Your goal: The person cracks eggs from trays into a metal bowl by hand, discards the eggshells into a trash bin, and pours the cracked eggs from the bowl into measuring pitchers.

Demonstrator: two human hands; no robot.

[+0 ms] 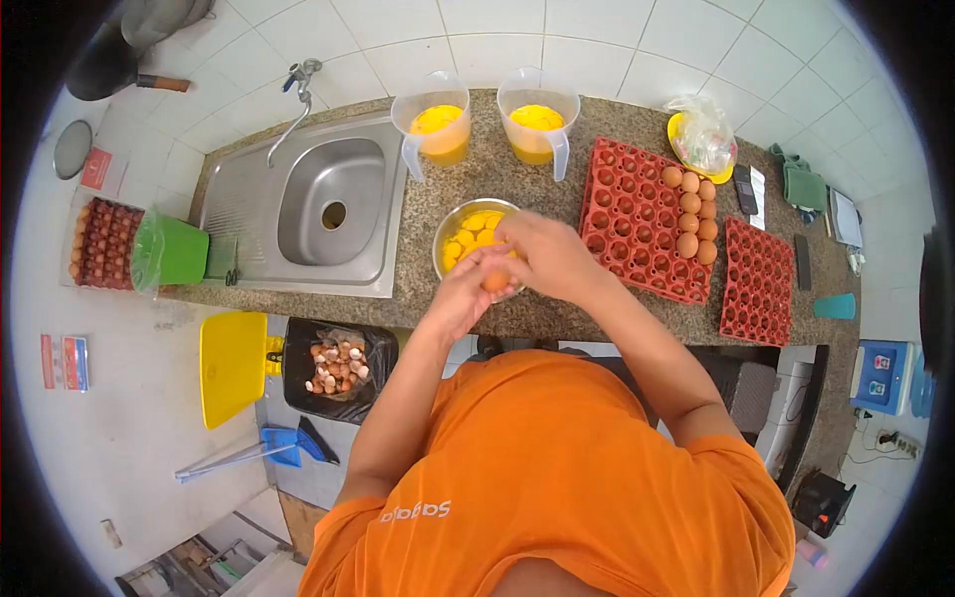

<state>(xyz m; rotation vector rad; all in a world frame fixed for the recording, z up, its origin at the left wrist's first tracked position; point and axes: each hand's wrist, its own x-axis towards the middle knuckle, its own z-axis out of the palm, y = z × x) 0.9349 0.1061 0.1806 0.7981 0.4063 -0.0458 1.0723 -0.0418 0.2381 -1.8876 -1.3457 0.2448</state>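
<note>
My left hand [460, 301] is closed around a brown egg [495, 281] at the near edge of a steel bowl [438, 246]. Over the bowl's right side is my right hand [550, 255], its fingers curled together close to the left fingertips. What those fingers hold, if anything, is hidden. Several yolks [468, 235] lie in the bowl. To the right, a red plastic egg tray [637, 214] carries several brown eggs [688, 223] along its right side.
Two jugs with yellow egg [438, 129] [538, 129] stand behind the bowl. A steel sink [333, 214] is at left, above a bin of eggshells [338, 366]. Another red tray [758, 284] and a teal cup [834, 306] sit right. Full egg trays [104, 244] are far left.
</note>
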